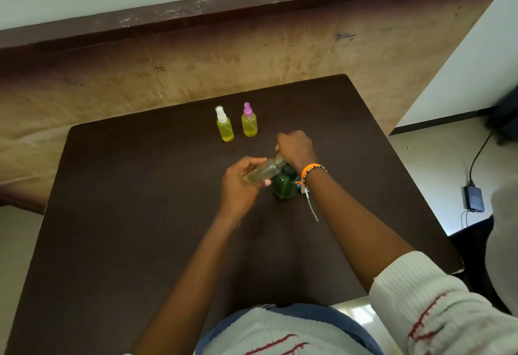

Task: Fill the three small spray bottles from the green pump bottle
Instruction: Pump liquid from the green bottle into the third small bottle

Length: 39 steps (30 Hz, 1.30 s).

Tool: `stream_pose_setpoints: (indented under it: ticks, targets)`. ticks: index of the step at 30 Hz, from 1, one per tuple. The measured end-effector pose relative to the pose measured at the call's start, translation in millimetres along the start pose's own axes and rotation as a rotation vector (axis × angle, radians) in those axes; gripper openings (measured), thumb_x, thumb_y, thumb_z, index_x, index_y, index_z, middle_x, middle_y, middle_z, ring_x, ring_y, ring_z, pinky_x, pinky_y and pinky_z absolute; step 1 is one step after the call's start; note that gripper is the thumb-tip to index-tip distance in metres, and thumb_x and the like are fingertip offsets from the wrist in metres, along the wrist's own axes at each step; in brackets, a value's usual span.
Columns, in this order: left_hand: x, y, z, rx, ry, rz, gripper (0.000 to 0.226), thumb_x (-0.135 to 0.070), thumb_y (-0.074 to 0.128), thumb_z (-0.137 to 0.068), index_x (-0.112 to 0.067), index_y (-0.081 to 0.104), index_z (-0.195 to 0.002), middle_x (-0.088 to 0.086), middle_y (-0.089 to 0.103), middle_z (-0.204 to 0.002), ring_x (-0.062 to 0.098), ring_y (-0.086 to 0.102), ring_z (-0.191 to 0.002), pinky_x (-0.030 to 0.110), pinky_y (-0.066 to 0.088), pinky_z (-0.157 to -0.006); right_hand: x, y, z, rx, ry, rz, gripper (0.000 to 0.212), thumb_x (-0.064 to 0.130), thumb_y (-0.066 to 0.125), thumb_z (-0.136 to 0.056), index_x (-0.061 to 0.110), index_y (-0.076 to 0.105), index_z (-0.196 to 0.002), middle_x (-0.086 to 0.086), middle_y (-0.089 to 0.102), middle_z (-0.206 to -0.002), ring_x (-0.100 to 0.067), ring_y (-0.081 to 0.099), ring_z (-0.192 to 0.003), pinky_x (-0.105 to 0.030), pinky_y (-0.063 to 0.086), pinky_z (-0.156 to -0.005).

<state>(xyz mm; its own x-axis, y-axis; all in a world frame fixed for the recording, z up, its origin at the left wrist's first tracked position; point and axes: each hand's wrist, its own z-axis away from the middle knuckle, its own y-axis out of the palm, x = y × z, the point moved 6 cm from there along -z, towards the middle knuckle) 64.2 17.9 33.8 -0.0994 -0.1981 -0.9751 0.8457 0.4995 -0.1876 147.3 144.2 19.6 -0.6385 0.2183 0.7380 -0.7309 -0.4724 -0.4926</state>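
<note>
My left hand (241, 183) grips a small clear spray bottle (262, 173) with no cap, tilted so its open neck points right toward the green pump bottle (284, 186). The clear bottle holds a little yellowish liquid. My right hand (297, 148) is curled over the top of the green bottle, hiding the pump head. A thin white tube (312, 208) lies on the table just right of the green bottle. Two capped bottles full of yellow liquid stand farther back: one with a white sprayer (224, 126), one with a pink sprayer (249, 121).
All of this sits on a dark brown table (140, 214). A tan wall panel rises beyond the far edge. On the floor to the right lie a dark power adapter (474, 199) and its cable.
</note>
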Motion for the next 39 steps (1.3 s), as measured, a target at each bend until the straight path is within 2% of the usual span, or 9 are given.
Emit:
stream_pose_setpoints:
  ticks: [6, 11, 16, 19, 23, 27, 32, 36, 39]
  targets:
    - [-2, -1, 0, 0.003, 0.015, 0.000, 0.048, 0.015, 0.069, -0.066, -0.028, 0.064, -0.086, -0.006, 0.068, -0.091, 0.000, 0.063, -0.082, 0.010, 0.047, -0.067, 0, -1, 1, 0.013, -0.007, -0.006, 0.048, 0.038, 0.044, -0.077, 0.005, 0.072, -0.097, -0.012, 0.072, -0.100, -0.032, 0.064, -0.097, -0.037, 0.051, -0.089]
    - [-5, -3, -1, 0.004, 0.029, -0.003, 0.048, 0.015, 0.068, -0.065, -0.027, 0.065, -0.087, -0.009, 0.068, -0.090, -0.003, 0.063, -0.080, 0.010, 0.049, -0.069, 1, 1, -3, 0.125, 0.014, -0.025, 0.034, 0.026, 0.050, -0.093, 0.012, 0.067, -0.067, 0.001, 0.058, -0.069, -0.019, 0.053, -0.071, -0.030, 0.039, -0.074]
    - [-1, -1, -1, -0.001, 0.001, 0.008, 0.047, 0.014, 0.069, -0.066, -0.027, 0.064, -0.090, -0.008, 0.067, -0.093, 0.000, 0.063, -0.084, 0.010, 0.047, -0.069, 2, -3, 2, 0.028, 0.013, -0.060, 0.047, 0.038, 0.046, -0.080, 0.003, 0.073, -0.098, -0.012, 0.072, -0.098, -0.031, 0.063, -0.095, -0.036, 0.050, -0.087]
    - [1, 0, 1, 0.006, -0.014, 0.016, 0.046, 0.015, 0.068, -0.067, -0.025, 0.064, -0.090, -0.007, 0.067, -0.093, -0.004, 0.063, -0.081, 0.010, 0.048, -0.068, 1, -1, 2, -0.004, 0.010, -0.039, 0.064, 0.044, 0.037, -0.063, 0.005, 0.071, -0.100, -0.017, 0.072, -0.106, -0.035, 0.064, -0.100, -0.041, 0.051, -0.093]
    - [0, 0, 1, 0.007, -0.013, 0.017, 0.046, 0.017, 0.067, -0.066, -0.020, 0.065, -0.092, -0.006, 0.067, -0.092, -0.006, 0.063, -0.077, 0.008, 0.047, -0.067, -1, -1, -2, -0.007, -0.005, -0.033, 0.058, 0.042, 0.041, -0.071, 0.004, 0.071, -0.103, -0.016, 0.071, -0.107, -0.034, 0.064, -0.101, -0.040, 0.051, -0.092]
    - [-3, -3, -1, 0.000, -0.001, 0.004, 0.048, 0.017, 0.067, -0.065, -0.025, 0.065, -0.088, -0.009, 0.068, -0.090, -0.004, 0.062, -0.079, 0.012, 0.050, -0.069, -1, 4, -5, 0.116, 0.026, -0.067, 0.031, 0.029, 0.051, -0.090, 0.005, 0.069, -0.082, -0.005, 0.065, -0.078, -0.025, 0.058, -0.077, -0.033, 0.046, -0.074]
    - [-3, -2, 0, -0.007, -0.009, 0.008, 0.047, 0.015, 0.069, -0.065, -0.025, 0.065, -0.090, -0.008, 0.068, -0.092, -0.005, 0.062, -0.080, 0.015, 0.051, -0.074, -3, 2, -8, 0.117, 0.040, -0.135, 0.031, 0.024, 0.051, -0.092, 0.005, 0.067, -0.074, 0.000, 0.059, -0.066, -0.018, 0.052, -0.065, -0.028, 0.038, -0.057]
    - [-1, -1, 1, -0.018, -0.024, 0.003, 0.045, 0.013, 0.069, -0.066, -0.025, 0.065, -0.091, -0.003, 0.068, -0.097, 0.001, 0.063, -0.086, 0.016, 0.051, -0.075, -3, -1, -7, 0.020, 0.011, -0.075, 0.041, 0.031, 0.047, -0.083, 0.003, 0.071, -0.099, -0.014, 0.071, -0.098, -0.030, 0.063, -0.092, -0.033, 0.049, -0.079]
    - [-2, 1, 1, -0.009, -0.027, 0.003, 0.046, 0.013, 0.069, -0.067, -0.026, 0.065, -0.091, -0.007, 0.068, -0.095, -0.001, 0.062, -0.085, 0.012, 0.049, -0.072, -1, -1, -6, 0.017, 0.002, -0.065, 0.049, 0.037, 0.045, -0.077, 0.004, 0.071, -0.102, -0.016, 0.071, -0.106, -0.033, 0.063, -0.099, -0.037, 0.050, -0.087]
